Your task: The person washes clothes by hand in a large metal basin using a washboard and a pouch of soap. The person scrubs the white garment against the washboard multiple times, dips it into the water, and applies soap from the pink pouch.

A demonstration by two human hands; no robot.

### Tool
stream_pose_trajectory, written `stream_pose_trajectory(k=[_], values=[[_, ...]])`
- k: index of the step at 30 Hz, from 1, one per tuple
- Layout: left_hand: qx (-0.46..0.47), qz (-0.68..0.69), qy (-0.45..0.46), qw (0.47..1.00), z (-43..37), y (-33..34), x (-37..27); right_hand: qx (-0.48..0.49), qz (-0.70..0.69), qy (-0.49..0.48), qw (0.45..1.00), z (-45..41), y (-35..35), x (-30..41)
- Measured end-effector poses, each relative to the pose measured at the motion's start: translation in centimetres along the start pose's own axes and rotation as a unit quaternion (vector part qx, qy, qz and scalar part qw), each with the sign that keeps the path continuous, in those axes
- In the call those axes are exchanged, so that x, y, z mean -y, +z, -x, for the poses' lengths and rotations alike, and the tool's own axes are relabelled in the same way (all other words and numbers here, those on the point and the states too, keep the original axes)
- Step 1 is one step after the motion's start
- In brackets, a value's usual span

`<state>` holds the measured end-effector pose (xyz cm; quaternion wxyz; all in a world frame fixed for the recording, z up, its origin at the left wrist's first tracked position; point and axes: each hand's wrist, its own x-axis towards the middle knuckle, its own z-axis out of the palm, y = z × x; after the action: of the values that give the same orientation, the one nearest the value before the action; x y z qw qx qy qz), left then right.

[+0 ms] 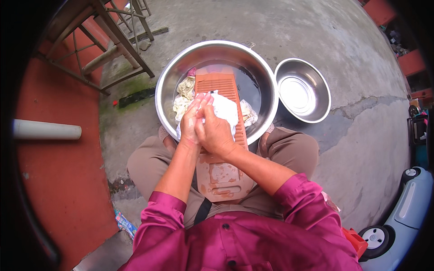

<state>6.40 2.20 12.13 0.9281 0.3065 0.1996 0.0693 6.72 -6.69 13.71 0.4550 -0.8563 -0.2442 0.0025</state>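
My left hand (190, 123) and my right hand (216, 132) press together above a white cloth (226, 110), with the left fingers stretched forward and the right fingers curled against the left palm. Whether a fold of the cloth is pinched between them is hidden. Beneath the cloth lies an orange-brown washboard (220, 81). It slopes from a large stainless-steel basin (163, 73) down to my lap, where its handle end (225, 189) is wet. Water (249, 83) stands in the basin. Crumpled pale cloths (185, 88) lie left of the board, and another pale cloth (249, 113) lies right of it.
A smaller steel basin (298, 89) stands against the large one's right side. Metal-framed legs (125, 37) and a white pipe (47, 129) are at the left, by a red-painted surface (61, 189). A light-blue toy car (403, 216) is at the lower right on the concrete floor (356, 142).
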Motion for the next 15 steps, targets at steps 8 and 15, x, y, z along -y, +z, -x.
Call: stream_pose_trajectory(k=[8, 15], values=[[0.004, 0.025, -0.007, 1.000, -0.2, -1.2, 0.4, -0.005, -0.023, 0.044, 0.999, -0.5, -0.3, 0.2], [0.035, -0.029, -0.007, 0.999, 1.9, 1.4, 2.3, -0.120, 0.033, 0.118, 0.985, -4.7, -2.6, -3.3]])
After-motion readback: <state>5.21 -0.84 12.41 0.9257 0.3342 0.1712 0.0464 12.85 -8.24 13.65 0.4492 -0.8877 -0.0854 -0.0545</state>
